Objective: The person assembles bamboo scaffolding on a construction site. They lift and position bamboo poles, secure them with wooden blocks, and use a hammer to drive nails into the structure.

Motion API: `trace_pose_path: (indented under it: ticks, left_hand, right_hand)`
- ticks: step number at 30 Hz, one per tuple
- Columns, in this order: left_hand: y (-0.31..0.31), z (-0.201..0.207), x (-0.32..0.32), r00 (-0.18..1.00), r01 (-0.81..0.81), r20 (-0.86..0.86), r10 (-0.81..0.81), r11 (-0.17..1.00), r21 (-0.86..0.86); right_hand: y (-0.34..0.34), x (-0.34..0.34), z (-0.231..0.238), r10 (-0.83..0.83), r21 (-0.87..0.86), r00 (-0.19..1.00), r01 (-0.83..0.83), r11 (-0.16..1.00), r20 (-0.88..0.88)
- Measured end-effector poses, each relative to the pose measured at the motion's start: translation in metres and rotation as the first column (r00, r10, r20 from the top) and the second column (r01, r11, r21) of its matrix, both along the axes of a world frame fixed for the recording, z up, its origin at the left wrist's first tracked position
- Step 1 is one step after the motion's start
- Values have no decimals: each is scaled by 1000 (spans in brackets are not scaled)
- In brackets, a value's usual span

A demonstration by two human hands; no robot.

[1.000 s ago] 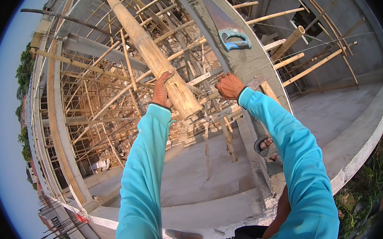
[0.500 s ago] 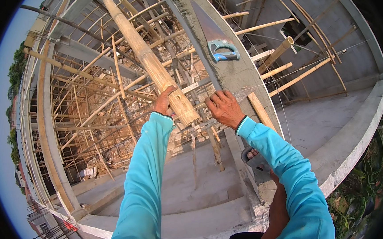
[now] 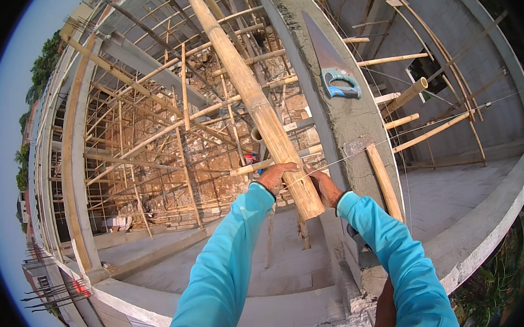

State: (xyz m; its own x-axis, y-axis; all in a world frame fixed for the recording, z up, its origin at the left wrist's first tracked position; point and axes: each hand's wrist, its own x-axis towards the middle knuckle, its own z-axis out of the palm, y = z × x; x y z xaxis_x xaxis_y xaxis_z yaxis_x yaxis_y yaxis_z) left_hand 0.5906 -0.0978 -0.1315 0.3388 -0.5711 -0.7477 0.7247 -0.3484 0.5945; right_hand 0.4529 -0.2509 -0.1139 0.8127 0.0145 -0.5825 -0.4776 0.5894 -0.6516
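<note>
A thick bamboo pole (image 3: 256, 100) slants from the far top down toward me, its cut end nearest. My left hand (image 3: 279, 178) grips its left side near that end, thumb over the top. On the opposite side, my right hand (image 3: 326, 188) is closed against the pole, its fingers partly hidden. A thin string (image 3: 329, 165) crosses over the pole by both hands. To the right, a handsaw (image 3: 332, 61) with a blue-grey handle lies on the concrete beam (image 3: 326, 119). Nearer on the beam is a wooden handle (image 3: 384, 182) beside a flat grey piece (image 3: 357, 146).
Bamboo scaffolding (image 3: 151, 147) fills the drop at left, above rubble. More bamboo poles (image 3: 409, 95) stick out right of the beam. A concrete floor (image 3: 452, 192) lies below right. Steel rods (image 3: 55, 296) jut out at far left. A dark object (image 3: 359, 238) is half hidden by my right forearm.
My right hand has left the beam's edge and now holds the pole's right side. The pole's near end has moved right, toward the beam. The whole view has shifted too.
</note>
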Motion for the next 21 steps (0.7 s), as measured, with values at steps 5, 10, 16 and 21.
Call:
trace_pose_path:
  ticks: [5,10,16,21]
  left_hand:
    - [5,54,-4,881,322,245,-404,893,316]
    - [57,111,-31,-269,-240,916,-297,942,235]
    - [149,72,-107,806,45,499,-318,874,484]
    - [162,47,-123,958,-256,109,264,963,-85]
  right_hand:
    - [-1,-23,-23,145,336,981,-95,937,-127]
    - [17,-50,-34,278,225,918,-218,950,-284]
    - [59,-67,-20,540,308,810,-467,829,-226]
    - [121,-94,-21,625,289,747,-561,776,-227]
